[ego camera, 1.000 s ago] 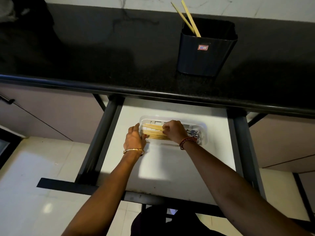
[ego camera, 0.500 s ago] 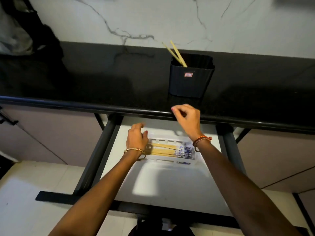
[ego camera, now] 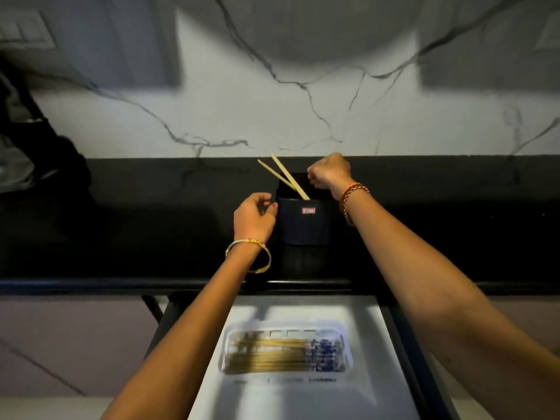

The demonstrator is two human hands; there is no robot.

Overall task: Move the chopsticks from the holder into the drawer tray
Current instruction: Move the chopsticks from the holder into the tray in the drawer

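A dark holder (ego camera: 304, 222) stands on the black counter (ego camera: 121, 225), with two wooden chopsticks (ego camera: 286, 175) leaning out to the left. My right hand (ego camera: 328, 174) hovers over the holder's right rim, fingers curled, holding nothing. To the holder's left, my left hand (ego camera: 253, 218) has its fingers apart, thumb close to the holder's side. Below, the open drawer (ego camera: 303, 398) holds a white tray (ego camera: 348, 344) with several chopsticks (ego camera: 272, 356) lying lengthwise, blue patterned ends to the right.
A marble wall (ego camera: 303, 101) rises behind the counter. A dark object (ego camera: 39, 165) sits at the counter's far left. Black drawer rails (ego camera: 415, 359) flank the drawer.
Both hands left the tray and rose to the holder on the counter. The view tilted upward.
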